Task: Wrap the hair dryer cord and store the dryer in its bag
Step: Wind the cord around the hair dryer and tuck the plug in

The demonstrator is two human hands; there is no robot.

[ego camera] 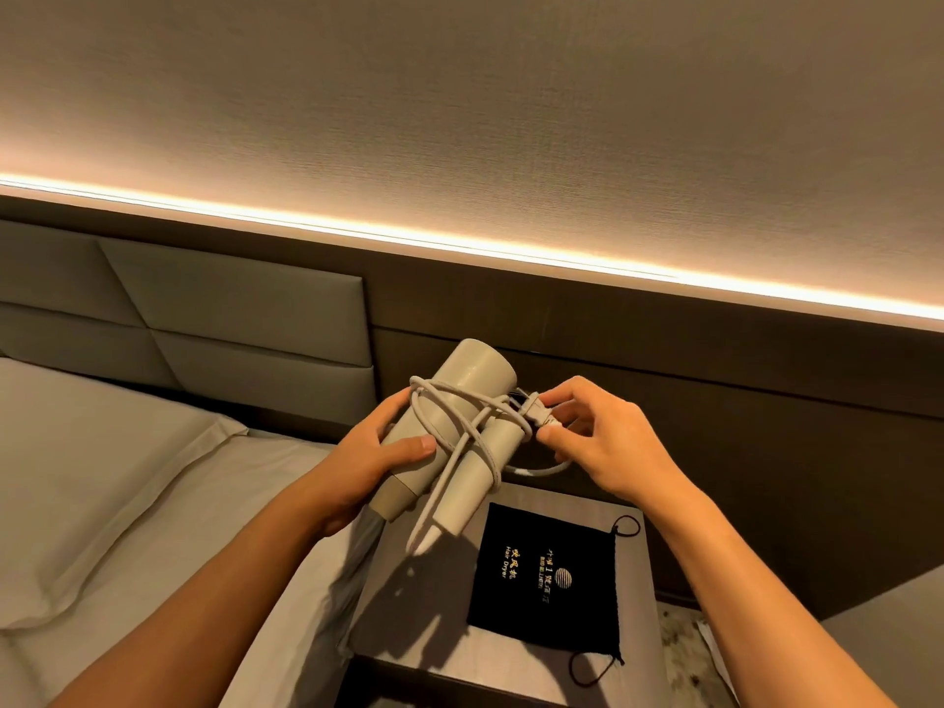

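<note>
A beige hair dryer (459, 401) is held in the air above the nightstand, its folded handle lying along the barrel. My left hand (378, 452) grips the barrel from the left, thumb on top. A pale cord (449, 411) is looped several times around barrel and handle. My right hand (597, 431) pinches the cord's plug end (541, 416) just right of the dryer; a short loop of cord hangs below it. A flat black drawstring bag (546, 580) with gold lettering lies on the nightstand beneath.
The grey nightstand (408, 605) stands between a bed with a white pillow (102, 477) on the left and a dark wall panel. A padded headboard (204, 319) is behind the bed. A lit strip (459, 242) runs along the wall.
</note>
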